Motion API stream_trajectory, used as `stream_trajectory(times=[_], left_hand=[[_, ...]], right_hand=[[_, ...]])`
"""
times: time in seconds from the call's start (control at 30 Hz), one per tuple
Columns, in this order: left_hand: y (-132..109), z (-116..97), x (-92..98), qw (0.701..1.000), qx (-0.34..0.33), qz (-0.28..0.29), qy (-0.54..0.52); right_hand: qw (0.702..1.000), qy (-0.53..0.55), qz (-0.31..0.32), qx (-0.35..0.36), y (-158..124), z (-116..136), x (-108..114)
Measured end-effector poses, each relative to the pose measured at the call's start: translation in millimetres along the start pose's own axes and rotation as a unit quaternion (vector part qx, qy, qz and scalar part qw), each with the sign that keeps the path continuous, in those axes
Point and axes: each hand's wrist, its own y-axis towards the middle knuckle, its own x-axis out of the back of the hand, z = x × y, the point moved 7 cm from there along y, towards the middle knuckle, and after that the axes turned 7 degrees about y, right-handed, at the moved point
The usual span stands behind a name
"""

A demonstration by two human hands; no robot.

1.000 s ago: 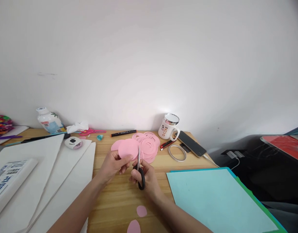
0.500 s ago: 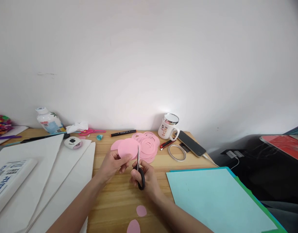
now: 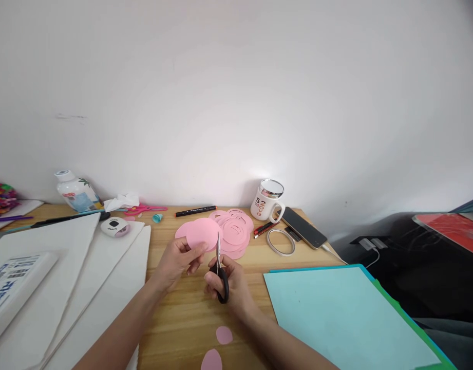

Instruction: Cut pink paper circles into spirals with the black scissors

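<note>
My left hand (image 3: 178,261) pinches the lower edge of a round pink paper disc (image 3: 201,234) and holds it up over the wooden desk (image 3: 182,318). My right hand (image 3: 230,281) grips black-handled scissors (image 3: 220,267) with the blades pointing up against the disc's right edge. Behind the disc lies a pile of pink cut-out rings and scraps (image 3: 236,228). Two small pink oval pieces (image 3: 224,335) lie on the desk near my forearms.
White sheets (image 3: 86,272) and a printed box (image 3: 13,282) lie left; light blue and green paper (image 3: 336,313) right. At the back stand a mug (image 3: 266,200), phone (image 3: 301,228), tape ring (image 3: 281,241), black marker (image 3: 195,210), pink scissors (image 3: 144,209), bottle (image 3: 76,191).
The pink disc has turned and risen slightly in my left hand while the scissors stay at its right edge. The view has shifted a little; nothing else moved.
</note>
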Motion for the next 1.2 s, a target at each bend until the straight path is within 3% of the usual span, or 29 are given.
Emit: stream_trajectory(times=[0.27, 0.57, 1.2], left_hand=[[1.5, -0.2, 6.1, 0.999, -0.015, -0.020, 0.021], [-2.4, -7.0, 3.5, 0.998, -0.030, 0.004, 0.050], [-0.8, -7.9, 5.2, 0.999, -0.033, -0.007, 0.036]], right_hand=[[1.000, -0.010, 0.000, 0.004, 1.2, -3.6, 2.5], [0.999, -0.022, 0.000, 0.045, 4.5, 8.9, 5.9], [0.999, -0.034, 0.002, 0.031, 5.0, 5.4, 6.1]])
